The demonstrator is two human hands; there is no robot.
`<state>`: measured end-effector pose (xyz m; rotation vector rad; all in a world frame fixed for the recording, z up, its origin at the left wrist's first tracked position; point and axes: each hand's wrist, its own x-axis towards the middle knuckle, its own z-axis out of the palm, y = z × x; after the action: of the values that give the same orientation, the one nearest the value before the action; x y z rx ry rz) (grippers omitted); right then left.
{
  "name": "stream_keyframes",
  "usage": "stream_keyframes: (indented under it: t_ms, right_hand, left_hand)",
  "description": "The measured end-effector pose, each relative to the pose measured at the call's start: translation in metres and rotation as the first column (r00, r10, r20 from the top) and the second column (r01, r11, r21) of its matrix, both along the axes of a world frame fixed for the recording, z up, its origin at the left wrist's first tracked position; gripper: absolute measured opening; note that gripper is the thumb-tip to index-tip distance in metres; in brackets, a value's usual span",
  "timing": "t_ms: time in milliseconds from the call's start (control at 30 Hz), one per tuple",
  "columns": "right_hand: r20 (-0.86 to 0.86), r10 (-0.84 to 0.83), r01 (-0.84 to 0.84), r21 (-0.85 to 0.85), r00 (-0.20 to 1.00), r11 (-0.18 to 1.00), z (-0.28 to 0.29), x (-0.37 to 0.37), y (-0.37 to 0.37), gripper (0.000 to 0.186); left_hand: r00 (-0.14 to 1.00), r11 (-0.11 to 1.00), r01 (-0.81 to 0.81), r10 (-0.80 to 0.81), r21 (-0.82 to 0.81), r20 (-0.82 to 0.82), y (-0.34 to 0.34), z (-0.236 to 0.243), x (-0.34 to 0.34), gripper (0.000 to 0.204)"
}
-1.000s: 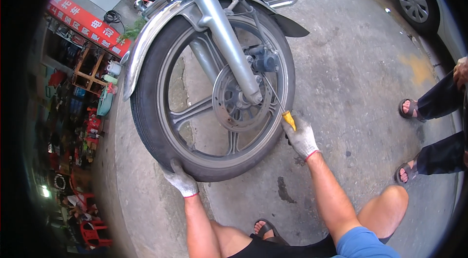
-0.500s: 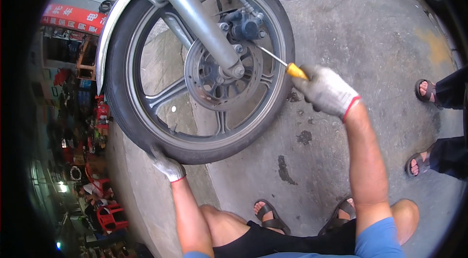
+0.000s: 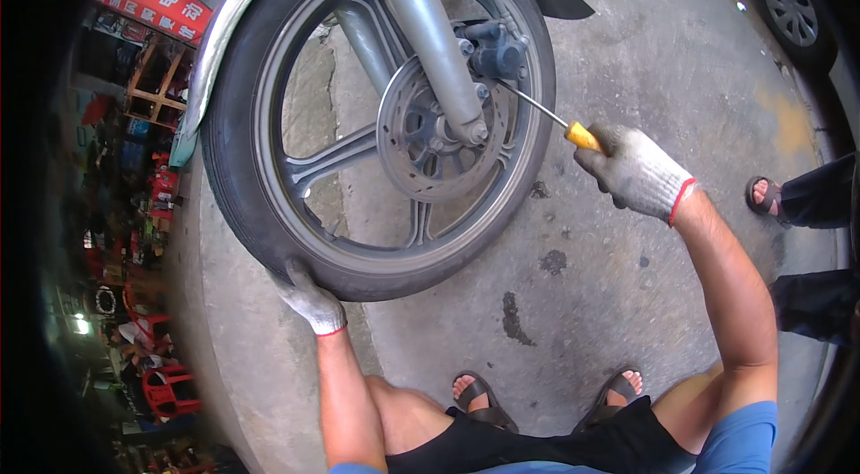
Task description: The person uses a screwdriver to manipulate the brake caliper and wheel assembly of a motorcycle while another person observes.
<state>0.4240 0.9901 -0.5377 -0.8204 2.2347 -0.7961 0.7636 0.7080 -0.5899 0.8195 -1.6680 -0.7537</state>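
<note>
A motorcycle's front wheel, with a black tyre [image 3: 235, 174] and grey spokes, fills the upper middle. My gloved right hand [image 3: 636, 171] is closed around the yellow handle of a screwdriver [image 3: 584, 137]. Its metal shaft slants up left to the lower edge of the dark brake caliper [image 3: 498, 57]; the exact spot of the tip is hard to make out. Beside the caliper are the silver fork leg [image 3: 430, 35] and the drilled brake disc [image 3: 408, 147]. At the tyre's lower left, my gloved left hand [image 3: 313, 302] grips it, thumb on the sidewall, other fingers mostly hidden.
A chrome fender [image 3: 219, 35] arches over the wheel. On the right stand another person's sandalled feet [image 3: 764, 194], with a parked car's wheel [image 3: 792, 8] beyond. Red chairs [image 3: 170, 389] and cluttered shelving [image 3: 161, 80] line the left. Dark stains mark the concrete floor [image 3: 466, 331].
The view has shifted, and the fork, caliper and my right hand with the screwdriver appear farther right. The screwdriver still reaches the caliper. My left hand stays on the tyre.
</note>
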Motion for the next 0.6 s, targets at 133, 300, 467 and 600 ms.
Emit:
stream_keyframes:
  t_ms: [133, 300, 467, 600]
  right_hand:
    - [0.055, -0.019, 0.015, 0.068, 0.998, 0.998, 0.019, 0.001, -0.005, 0.036]
    - [0.279, -0.057, 0.022, 0.127, 0.959, 0.992, 0.033, -0.009, -0.012, 0.035]
    - [0.17, -0.187, 0.223, -0.224, 0.968, 0.949, -0.048, 0.036, -0.011, 0.032]
    - [0.249, -0.216, 0.26, -0.159, 0.944, 0.953, -0.045, 0.039, -0.018, 0.031]
  left_hand:
    - [1.0, 1.0, -0.009, 0.01, 0.03, -0.011, 0.003, 0.004, -0.003, 0.054]
    - [1.0, 1.0, 0.009, -0.01, 0.021, 0.012, 0.009, 0.011, -0.005, 0.058]
    - [0.997, 0.998, -0.064, 0.063, 0.02, 0.048, 0.008, 0.002, -0.004, 0.062]
    - [0.999, 0.998, -0.03, 0.029, 0.055, 0.017, 0.011, 0.007, -0.006, 0.063]
